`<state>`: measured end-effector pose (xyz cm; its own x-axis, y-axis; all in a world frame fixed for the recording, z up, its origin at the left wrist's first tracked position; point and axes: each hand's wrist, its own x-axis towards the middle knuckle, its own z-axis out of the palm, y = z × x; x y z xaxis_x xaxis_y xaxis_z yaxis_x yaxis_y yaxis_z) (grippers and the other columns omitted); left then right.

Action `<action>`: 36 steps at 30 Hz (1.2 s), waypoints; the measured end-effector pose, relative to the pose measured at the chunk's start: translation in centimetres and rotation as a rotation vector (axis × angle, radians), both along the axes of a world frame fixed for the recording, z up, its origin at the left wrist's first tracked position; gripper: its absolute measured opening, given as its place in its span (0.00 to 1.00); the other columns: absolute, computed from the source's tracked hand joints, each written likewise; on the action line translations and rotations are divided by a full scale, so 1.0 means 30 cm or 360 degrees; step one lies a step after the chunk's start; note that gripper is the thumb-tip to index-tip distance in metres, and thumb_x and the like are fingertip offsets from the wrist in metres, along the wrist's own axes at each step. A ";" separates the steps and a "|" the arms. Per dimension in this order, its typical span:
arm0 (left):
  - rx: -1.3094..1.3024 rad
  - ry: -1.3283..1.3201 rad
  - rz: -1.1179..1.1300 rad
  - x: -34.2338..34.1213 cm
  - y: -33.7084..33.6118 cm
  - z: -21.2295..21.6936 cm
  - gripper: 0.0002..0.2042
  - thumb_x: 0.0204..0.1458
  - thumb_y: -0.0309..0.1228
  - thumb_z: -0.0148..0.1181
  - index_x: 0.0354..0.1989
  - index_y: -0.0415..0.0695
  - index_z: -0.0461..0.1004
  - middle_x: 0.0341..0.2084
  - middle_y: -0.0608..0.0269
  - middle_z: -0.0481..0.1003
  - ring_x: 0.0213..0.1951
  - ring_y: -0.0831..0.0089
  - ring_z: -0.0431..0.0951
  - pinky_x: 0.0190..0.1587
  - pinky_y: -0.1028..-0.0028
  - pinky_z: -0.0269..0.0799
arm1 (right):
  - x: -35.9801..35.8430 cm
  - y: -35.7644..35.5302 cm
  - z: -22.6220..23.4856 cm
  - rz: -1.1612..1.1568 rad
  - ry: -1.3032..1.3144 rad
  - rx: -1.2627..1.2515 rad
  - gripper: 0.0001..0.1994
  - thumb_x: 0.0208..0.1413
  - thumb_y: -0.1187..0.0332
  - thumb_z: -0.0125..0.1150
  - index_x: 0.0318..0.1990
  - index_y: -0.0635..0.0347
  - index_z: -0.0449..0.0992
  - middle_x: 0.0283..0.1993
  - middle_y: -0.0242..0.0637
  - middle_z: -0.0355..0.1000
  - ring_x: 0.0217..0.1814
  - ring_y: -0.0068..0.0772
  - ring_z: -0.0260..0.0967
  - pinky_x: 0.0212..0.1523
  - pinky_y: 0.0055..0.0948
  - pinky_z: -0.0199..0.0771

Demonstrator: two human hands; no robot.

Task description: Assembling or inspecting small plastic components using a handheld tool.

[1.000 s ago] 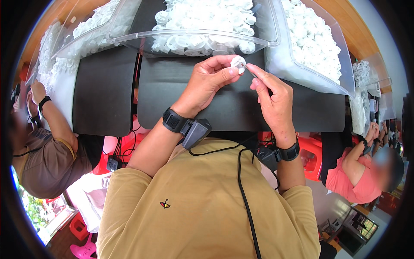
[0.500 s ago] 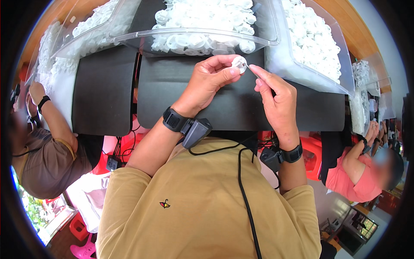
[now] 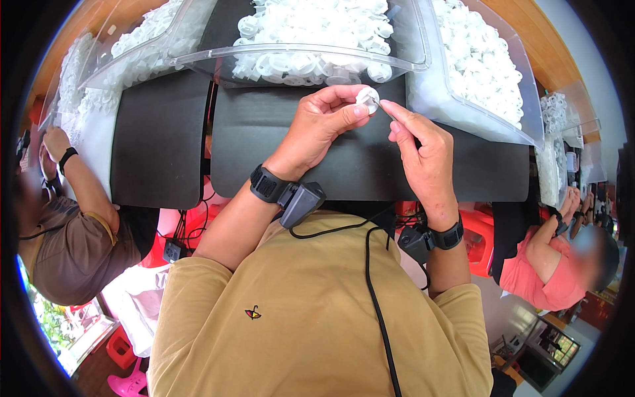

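Observation:
Above the dark table (image 3: 264,142), my left hand (image 3: 321,126) pinches a small round white plastic part (image 3: 367,98) between thumb and fingers. My right hand (image 3: 426,152) is closed on a thin dark pointed tool (image 3: 378,102), index finger stretched along it. The tool's tip meets the right side of the white part; whether it goes inside cannot be made out. Most of the tool is hidden by my fingers. Both hands are close together, just in front of a clear bin (image 3: 297,47) heaped with similar white parts.
Another clear bin (image 3: 456,109) of white parts stands at the right, and more white parts (image 3: 149,30) fill a bin at the far left. Co-workers sit at both sides. A black cable (image 3: 374,284) runs down my shirt, and both wrists carry strapped-on black devices (image 3: 304,204).
My right hand has shifted slightly left, bringing its fingertips and the tool closer to the white part. My left hand has hardly moved.

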<state>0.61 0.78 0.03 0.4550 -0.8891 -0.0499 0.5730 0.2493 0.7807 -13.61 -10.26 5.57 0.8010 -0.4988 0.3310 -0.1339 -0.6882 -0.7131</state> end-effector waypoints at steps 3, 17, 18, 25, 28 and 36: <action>0.0009 -0.0025 0.0009 -0.001 -0.003 0.001 0.16 0.53 0.26 0.61 0.50 0.41 0.72 0.44 0.62 0.75 0.45 0.75 0.76 0.49 0.76 0.74 | 0.000 -0.001 0.000 -0.0002 -0.0009 -0.0010 0.16 0.51 0.79 0.54 0.47 0.53 0.78 0.22 0.39 0.68 0.23 0.33 0.68 0.27 0.28 0.68; 0.0037 -0.0238 0.0031 -0.005 -0.005 -0.001 0.16 0.50 0.24 0.63 0.49 0.39 0.72 0.41 0.61 0.76 0.43 0.76 0.76 0.46 0.77 0.74 | -0.017 -0.019 0.115 0.0161 0.0291 -0.0408 0.15 0.51 0.78 0.54 0.45 0.50 0.77 0.28 0.38 0.72 0.27 0.42 0.70 0.27 0.34 0.69; 0.0026 -0.0131 0.0054 -0.005 -0.006 0.000 0.16 0.50 0.24 0.63 0.49 0.39 0.72 0.41 0.61 0.76 0.42 0.76 0.76 0.46 0.77 0.74 | -0.021 -0.025 0.118 0.0098 0.0282 -0.0354 0.15 0.51 0.78 0.53 0.45 0.50 0.77 0.29 0.38 0.72 0.28 0.42 0.70 0.28 0.34 0.69; 0.0023 -0.0076 0.0032 -0.004 -0.006 -0.001 0.16 0.50 0.24 0.63 0.49 0.39 0.71 0.41 0.61 0.75 0.43 0.75 0.76 0.47 0.76 0.74 | -0.009 -0.007 0.076 -0.0012 0.0251 -0.0232 0.16 0.51 0.79 0.53 0.46 0.51 0.77 0.30 0.38 0.73 0.29 0.40 0.72 0.30 0.34 0.70; 0.0027 -0.0076 0.0037 -0.003 -0.008 -0.004 0.16 0.50 0.24 0.63 0.49 0.40 0.71 0.41 0.61 0.75 0.43 0.75 0.76 0.47 0.75 0.74 | -0.004 -0.003 0.076 -0.0012 0.0284 -0.0200 0.16 0.51 0.79 0.54 0.46 0.51 0.77 0.30 0.38 0.73 0.29 0.40 0.72 0.30 0.34 0.70; 0.0035 -0.0079 0.0041 -0.004 -0.007 0.002 0.16 0.50 0.23 0.63 0.49 0.40 0.71 0.41 0.60 0.75 0.43 0.74 0.76 0.47 0.75 0.74 | -0.004 0.003 0.067 -0.0004 0.0232 -0.0219 0.15 0.50 0.78 0.54 0.45 0.52 0.77 0.31 0.39 0.73 0.29 0.41 0.71 0.30 0.34 0.70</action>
